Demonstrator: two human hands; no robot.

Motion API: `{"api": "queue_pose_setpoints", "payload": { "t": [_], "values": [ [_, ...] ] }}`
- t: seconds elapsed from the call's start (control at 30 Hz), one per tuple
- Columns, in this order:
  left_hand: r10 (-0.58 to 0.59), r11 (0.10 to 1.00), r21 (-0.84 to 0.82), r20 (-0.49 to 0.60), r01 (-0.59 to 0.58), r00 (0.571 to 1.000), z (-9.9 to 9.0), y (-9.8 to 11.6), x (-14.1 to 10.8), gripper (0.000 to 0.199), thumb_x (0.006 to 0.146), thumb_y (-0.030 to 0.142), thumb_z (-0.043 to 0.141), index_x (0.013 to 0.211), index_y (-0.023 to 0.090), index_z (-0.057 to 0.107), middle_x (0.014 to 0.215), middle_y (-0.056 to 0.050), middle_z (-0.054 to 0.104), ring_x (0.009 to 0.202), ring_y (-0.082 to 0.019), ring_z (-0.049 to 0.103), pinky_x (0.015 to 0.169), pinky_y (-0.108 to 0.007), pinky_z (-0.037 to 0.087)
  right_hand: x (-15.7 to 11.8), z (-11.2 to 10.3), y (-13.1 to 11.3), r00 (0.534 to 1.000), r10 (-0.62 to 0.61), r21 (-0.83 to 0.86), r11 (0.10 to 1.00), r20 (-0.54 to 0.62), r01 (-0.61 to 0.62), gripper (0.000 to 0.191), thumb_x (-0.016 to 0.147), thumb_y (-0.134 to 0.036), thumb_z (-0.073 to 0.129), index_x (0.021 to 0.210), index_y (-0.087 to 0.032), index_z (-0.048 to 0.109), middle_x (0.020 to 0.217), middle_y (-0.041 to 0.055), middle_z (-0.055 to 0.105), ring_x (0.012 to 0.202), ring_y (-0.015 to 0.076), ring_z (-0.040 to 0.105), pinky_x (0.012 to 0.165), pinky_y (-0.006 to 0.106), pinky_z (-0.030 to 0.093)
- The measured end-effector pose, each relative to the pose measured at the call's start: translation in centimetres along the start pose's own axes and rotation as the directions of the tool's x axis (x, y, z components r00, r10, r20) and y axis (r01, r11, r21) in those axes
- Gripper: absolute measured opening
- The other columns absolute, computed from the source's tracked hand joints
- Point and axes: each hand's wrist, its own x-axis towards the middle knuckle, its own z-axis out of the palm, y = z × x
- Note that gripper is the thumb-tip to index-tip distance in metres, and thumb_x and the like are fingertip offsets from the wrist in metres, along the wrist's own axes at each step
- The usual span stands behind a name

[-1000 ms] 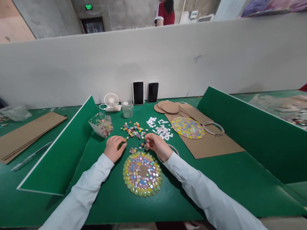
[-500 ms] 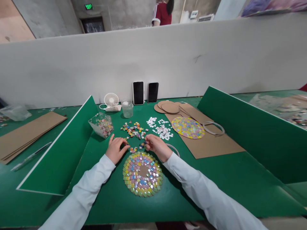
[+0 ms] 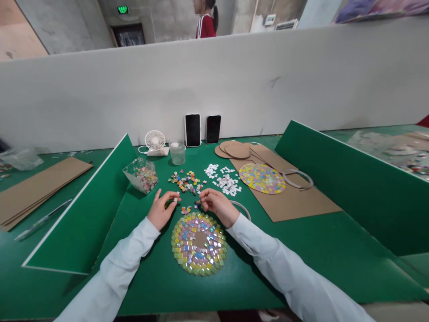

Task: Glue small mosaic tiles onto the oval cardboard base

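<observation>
A round mosaic disc lies in front of me, covered in yellow, pink and blue tiles with a bare brown centre. Beyond its left edge, my left hand pinches a small pale mosaic tile between thumb and forefinger. My right hand has its fingertips closed together just above the disc, by some dark tiles; what they hold, if anything, is hidden. Between the hands lie a few loose tiles. A bigger heap of coloured tiles is spread farther back.
White paper bits lie behind my right hand. A clear tub of tiles, a fan, a cup and two phones stand behind. Another mosaic disc rests on cardboard. Green side panels flank the table.
My left hand has tilted up slightly, and the pale tile now shows at its fingertips. The right hand has shifted a little left. A person behind the partition has moved left.
</observation>
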Motion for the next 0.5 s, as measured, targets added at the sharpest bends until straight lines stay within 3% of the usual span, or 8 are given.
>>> {"api": "queue_pose_setpoints", "payload": {
  "t": [0.23, 0.37, 0.5],
  "values": [
    [0.159, 0.938, 0.32, -0.048, -0.136, 0.986, 0.0, 0.3, -0.5, 0.019, 0.07, 0.016, 0.036, 0.073, 0.021, 0.054, 0.071, -0.001, 0.059, 0.072, -0.016, 0.052, 0.087, -0.039, 0.025, 0.2, 0.0, 0.2, 0.998, -0.069, -0.05, 0.996, 0.011, 0.07, 0.012, 0.057, -0.024, 0.038, 0.057, -0.016, 0.047, 0.044, -0.0083, 0.033, 0.036, 0.0035, 0.031, 0.041, 0.019, 0.025],
    [0.188, 0.881, 0.45, -0.047, -0.148, 0.981, 0.1, -0.3, -0.5, 0.025, 0.071, 0.015, 0.035, 0.08, 0.02, 0.058, 0.071, -0.004, 0.055, 0.073, -0.018, 0.048, 0.078, -0.036, 0.032, 0.3, 0.0, 0.3, 0.996, -0.091, -0.137, 0.986, 0.001, 0.091, 0.014, 0.059, -0.027, 0.039, 0.057, -0.016, 0.048, 0.037, -0.0093, 0.03, 0.034, 0.0044, 0.029, 0.04, 0.019, 0.024],
    [0.207, 0.864, 0.474, -0.027, -0.17, 0.978, 0.3, -0.8, -0.6, 0.032, 0.066, 0.012, 0.04, 0.09, 0.022, 0.058, 0.088, -0.006, 0.05, 0.086, -0.02, 0.045, 0.077, -0.037, 0.034, 0.3, -0.1, 0.4, 0.994, -0.112, -0.194, 0.975, -0.018, 0.106, 0.014, 0.06, -0.029, 0.04, 0.058, -0.017, 0.048, 0.036, -0.009, 0.032, 0.035, 0.005, 0.03, 0.041, 0.019, 0.025]
  ]
}}
